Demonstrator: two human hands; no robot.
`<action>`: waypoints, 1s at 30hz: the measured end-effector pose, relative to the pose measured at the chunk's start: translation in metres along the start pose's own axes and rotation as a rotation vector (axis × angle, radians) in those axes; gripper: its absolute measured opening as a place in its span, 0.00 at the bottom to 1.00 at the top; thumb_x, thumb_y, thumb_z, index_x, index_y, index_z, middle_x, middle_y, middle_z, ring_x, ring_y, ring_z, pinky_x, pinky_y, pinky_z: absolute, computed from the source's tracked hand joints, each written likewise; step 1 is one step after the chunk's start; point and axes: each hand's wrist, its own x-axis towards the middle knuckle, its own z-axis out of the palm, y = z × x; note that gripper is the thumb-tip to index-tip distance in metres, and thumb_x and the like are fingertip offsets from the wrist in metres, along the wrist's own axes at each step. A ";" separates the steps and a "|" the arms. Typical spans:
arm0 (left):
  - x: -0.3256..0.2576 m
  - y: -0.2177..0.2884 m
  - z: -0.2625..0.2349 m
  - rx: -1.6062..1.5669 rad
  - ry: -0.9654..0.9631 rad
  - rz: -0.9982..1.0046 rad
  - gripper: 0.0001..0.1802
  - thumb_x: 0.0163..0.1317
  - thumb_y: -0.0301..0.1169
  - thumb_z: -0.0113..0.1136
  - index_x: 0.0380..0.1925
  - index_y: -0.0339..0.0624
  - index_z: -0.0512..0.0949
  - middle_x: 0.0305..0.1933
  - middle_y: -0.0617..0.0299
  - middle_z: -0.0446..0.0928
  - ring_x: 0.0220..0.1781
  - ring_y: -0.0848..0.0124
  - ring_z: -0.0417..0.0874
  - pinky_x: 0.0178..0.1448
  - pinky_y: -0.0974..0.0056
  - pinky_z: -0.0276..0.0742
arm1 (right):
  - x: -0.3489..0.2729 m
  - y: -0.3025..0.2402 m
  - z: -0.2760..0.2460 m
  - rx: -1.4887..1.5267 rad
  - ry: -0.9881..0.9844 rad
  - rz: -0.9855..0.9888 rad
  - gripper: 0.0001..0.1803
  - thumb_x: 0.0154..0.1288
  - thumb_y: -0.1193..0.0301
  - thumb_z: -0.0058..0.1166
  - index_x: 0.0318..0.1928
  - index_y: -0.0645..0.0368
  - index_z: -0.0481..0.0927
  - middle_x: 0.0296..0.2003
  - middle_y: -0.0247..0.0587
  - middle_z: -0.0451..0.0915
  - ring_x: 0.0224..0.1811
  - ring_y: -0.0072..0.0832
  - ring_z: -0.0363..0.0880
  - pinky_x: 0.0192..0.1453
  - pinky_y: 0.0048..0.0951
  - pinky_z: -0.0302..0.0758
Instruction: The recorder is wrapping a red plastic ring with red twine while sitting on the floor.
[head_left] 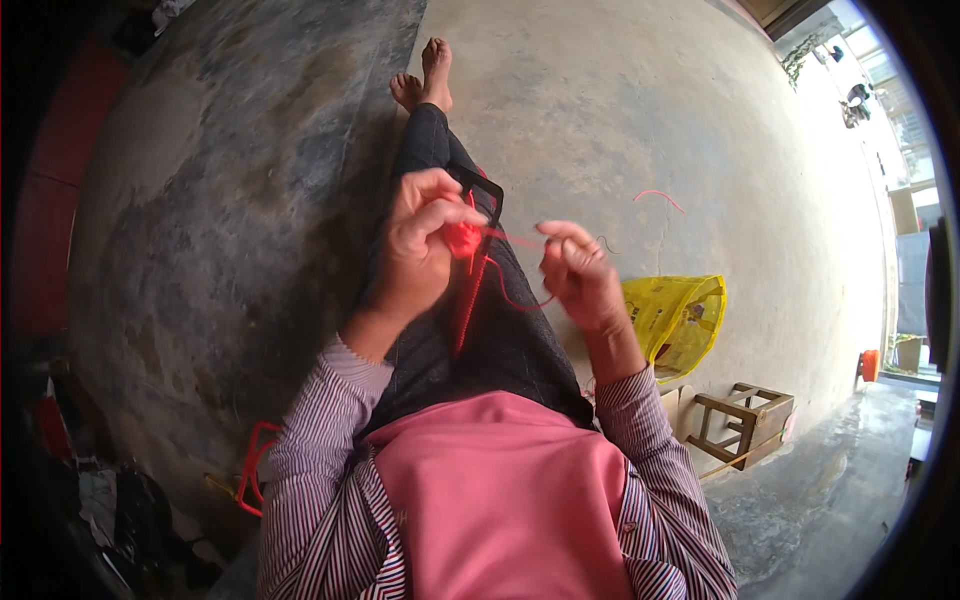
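Note:
Red cord is between my two hands, over my dark trousers. My left hand is closed, its thumb and forefinger pinching a bright red bunch of cord. From there a braided red length hangs toward my lap. My right hand is pinched on the red cord that stretches across from the left, blurred by motion. A slack loop of cord dips below and rises to the right hand. Just behind the left fingers, a black frame-like piece lies over my legs.
A loose bit of red cord lies on the concrete floor. Right of my right forearm sits a yellow bag, its mouth gaping, with a small wooden stool nearer. A red tubular frame stands by my left elbow. My bare feet are stretched ahead.

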 end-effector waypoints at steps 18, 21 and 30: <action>-0.047 -0.026 0.028 0.069 -0.199 -0.398 0.20 0.51 0.23 0.64 0.47 0.35 0.74 0.40 0.57 0.78 0.39 0.70 0.80 0.45 0.67 0.75 | -0.030 -0.032 0.035 -0.899 -0.037 -0.438 0.13 0.44 0.69 0.64 0.26 0.59 0.73 0.51 0.49 0.76 0.57 0.45 0.74 0.60 0.40 0.69; -0.067 -0.043 0.044 -0.075 -0.176 -0.478 0.19 0.56 0.25 0.64 0.47 0.34 0.74 0.32 0.62 0.79 0.34 0.78 0.79 0.43 0.69 0.75 | -0.049 -0.021 0.061 -0.162 -0.598 -0.314 0.17 0.46 0.67 0.67 0.26 0.57 0.68 0.36 0.47 0.81 0.43 0.48 0.80 0.55 0.43 0.72; -0.067 -0.045 0.046 -0.185 -0.203 -0.504 0.19 0.60 0.23 0.61 0.52 0.34 0.71 0.33 0.63 0.78 0.35 0.78 0.77 0.44 0.70 0.75 | -0.101 -0.026 0.125 0.045 -0.499 0.091 0.25 0.45 0.77 0.73 0.24 0.55 0.62 0.26 0.27 0.62 0.27 0.16 0.61 0.31 0.22 0.60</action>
